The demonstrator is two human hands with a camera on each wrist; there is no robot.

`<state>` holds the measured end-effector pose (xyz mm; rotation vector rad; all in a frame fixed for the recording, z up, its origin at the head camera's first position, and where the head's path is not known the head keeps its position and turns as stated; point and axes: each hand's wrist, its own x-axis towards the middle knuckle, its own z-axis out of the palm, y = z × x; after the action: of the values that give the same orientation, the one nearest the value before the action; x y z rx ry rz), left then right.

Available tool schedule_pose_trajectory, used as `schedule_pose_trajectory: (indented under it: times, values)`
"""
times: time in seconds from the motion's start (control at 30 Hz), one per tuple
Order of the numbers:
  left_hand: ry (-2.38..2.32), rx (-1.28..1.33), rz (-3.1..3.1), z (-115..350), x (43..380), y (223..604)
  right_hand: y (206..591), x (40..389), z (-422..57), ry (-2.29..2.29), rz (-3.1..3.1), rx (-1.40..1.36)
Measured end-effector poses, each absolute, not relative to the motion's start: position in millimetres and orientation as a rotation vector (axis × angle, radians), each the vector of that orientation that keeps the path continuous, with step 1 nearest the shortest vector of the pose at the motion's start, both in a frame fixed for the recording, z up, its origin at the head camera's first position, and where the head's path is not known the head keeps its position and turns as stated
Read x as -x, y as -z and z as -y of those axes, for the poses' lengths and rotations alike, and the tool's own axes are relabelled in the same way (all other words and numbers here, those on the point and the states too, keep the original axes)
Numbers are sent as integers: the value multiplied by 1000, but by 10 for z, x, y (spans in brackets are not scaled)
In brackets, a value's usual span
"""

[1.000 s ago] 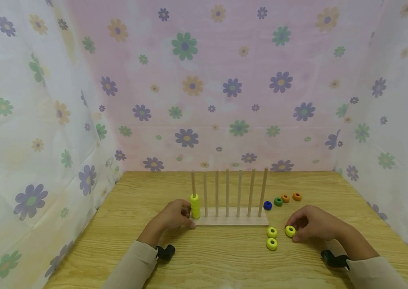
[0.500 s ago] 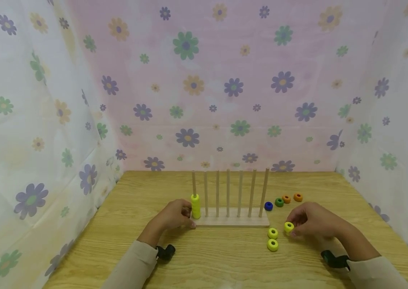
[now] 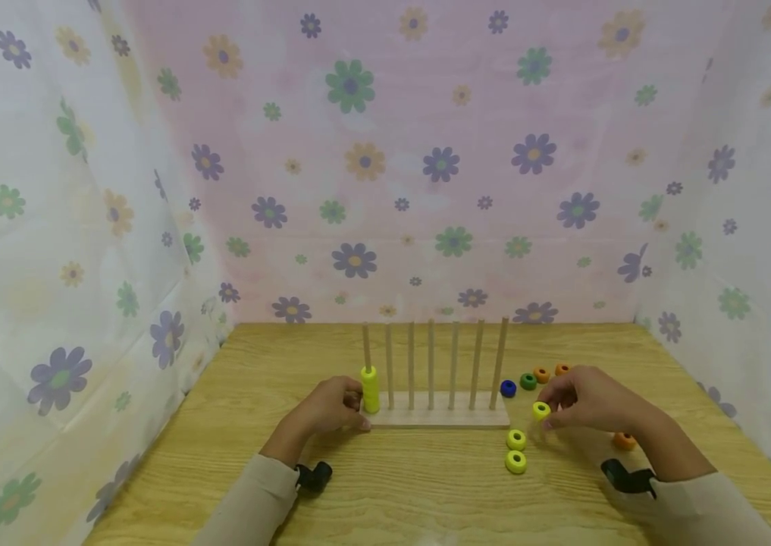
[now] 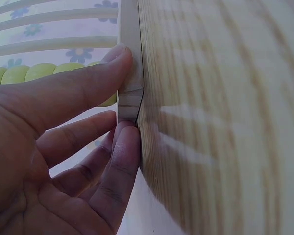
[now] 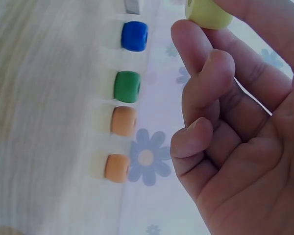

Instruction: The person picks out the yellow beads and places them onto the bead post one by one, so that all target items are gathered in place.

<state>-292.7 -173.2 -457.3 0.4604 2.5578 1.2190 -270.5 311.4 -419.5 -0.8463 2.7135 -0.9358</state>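
Observation:
A wooden bead rack [image 3: 440, 415] with a row of upright pegs stands mid-table. On its leftmost peg is a stack of yellow beads [image 3: 370, 390]; the other pegs are bare. My left hand [image 3: 327, 406] grips the left end of the rack's base, thumb on the front; the left wrist view shows the thumb [image 4: 88, 83] and fingertips at the base's end [image 4: 130, 100]. Right of the rack, my right hand [image 3: 586, 402] pinches a yellow bead [image 3: 540, 411] between thumb and fingers, raised off the table. In the right wrist view this bead [image 5: 208, 13] is at the top edge.
Two yellow beads [image 3: 516, 450] lie by the rack's right front corner. Behind the right hand a blue bead [image 3: 508, 388], a green bead [image 3: 528, 381] and two orange beads [image 3: 541, 374] form a row. Another orange bead [image 3: 625, 440] shows beside the right wrist.
My right hand has lifted the yellow bead off the table and moved it up and slightly left, uncovering an orange bead near the wrist. The left hand keeps its hold on the rack.

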Motion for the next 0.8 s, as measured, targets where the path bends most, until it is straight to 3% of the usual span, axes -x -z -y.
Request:
schedule_pose_trajectory:
  times: [0.8]
  values:
    - [-1210, -444, -2570, 1735, 2916, 4556, 3838, 2705, -2819, 936, -2767, 889]
